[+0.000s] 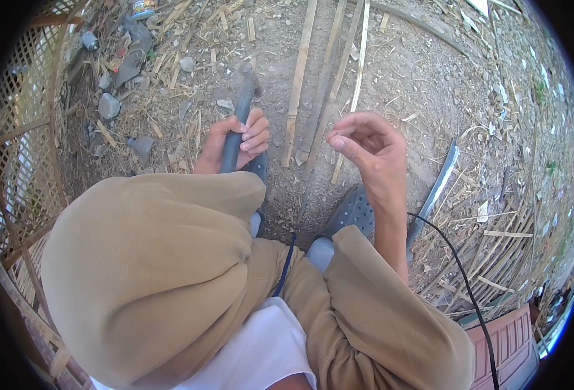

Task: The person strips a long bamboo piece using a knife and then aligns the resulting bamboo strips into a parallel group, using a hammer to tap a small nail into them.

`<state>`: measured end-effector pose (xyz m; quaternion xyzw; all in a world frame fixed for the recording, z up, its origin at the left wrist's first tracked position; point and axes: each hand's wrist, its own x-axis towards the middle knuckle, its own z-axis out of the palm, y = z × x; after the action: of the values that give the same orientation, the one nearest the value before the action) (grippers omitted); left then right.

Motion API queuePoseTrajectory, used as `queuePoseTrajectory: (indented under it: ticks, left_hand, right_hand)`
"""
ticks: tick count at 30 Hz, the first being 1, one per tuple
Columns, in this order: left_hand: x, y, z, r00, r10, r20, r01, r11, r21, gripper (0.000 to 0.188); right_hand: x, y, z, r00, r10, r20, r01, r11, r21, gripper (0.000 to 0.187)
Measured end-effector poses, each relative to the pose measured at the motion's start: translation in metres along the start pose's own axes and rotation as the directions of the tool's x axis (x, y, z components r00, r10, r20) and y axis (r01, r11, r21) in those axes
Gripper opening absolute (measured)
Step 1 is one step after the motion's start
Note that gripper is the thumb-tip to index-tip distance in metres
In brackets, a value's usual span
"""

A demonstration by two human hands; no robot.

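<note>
My left hand [248,138] is wrapped round the handle of a hammer [244,97], whose head points up and away from me. To its right, my right hand [376,146] is raised with thumb and forefinger pinched together. Whatever lies between those fingertips, if anything, is too small to make out. Several long thin wooden strips [300,71] lie on the ground ahead, running from near my feet to the far edge. A long blade-like strip [439,182], shiny along one edge, lies right of my right forearm.
Woven lattice panel [20,149] stands at the left. Stones [109,106] and wood chips litter the dirt. A bundle of thin sticks [501,247] lies at the right, near a reddish-brown plastic piece [508,344]. A black cable [459,260] hangs beside my right arm.
</note>
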<state>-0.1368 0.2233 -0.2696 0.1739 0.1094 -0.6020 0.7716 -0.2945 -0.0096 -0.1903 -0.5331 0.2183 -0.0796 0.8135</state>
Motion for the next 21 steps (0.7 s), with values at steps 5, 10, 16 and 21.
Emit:
queuePoseTrajectory:
  ticks: [5, 10, 16, 21]
  left_hand:
    - [0.021, -0.007, 0.029, 0.985, 0.171, 0.014, -0.141, 0.762, 0.632, 0.022]
    - [0.053, -0.036, 0.049, 0.960, 0.265, 0.091, -0.230, 0.561, 0.795, 0.017]
    - [0.081, -0.067, 0.035, 0.948, 0.301, 0.104, -0.173, 0.212, 0.962, 0.040]
    - [0.088, -0.086, 0.034, 0.932, 0.107, 0.347, -0.356, 0.081, 0.931, 0.081]
  right_hand:
    - [-0.020, 0.059, 0.005, 0.975, 0.208, -0.081, -0.199, 0.974, 0.107, 0.011]
    - [-0.028, 0.072, 0.009, 0.991, 0.115, 0.070, -0.129, 0.960, 0.247, 0.014]
    - [-0.033, 0.061, 0.011, 0.971, 0.154, 0.181, -0.137, 0.985, -0.106, 0.015]
    - [-0.055, 0.075, 0.000, 0.961, 0.196, 0.196, -0.202, 0.979, 0.010, 0.012]
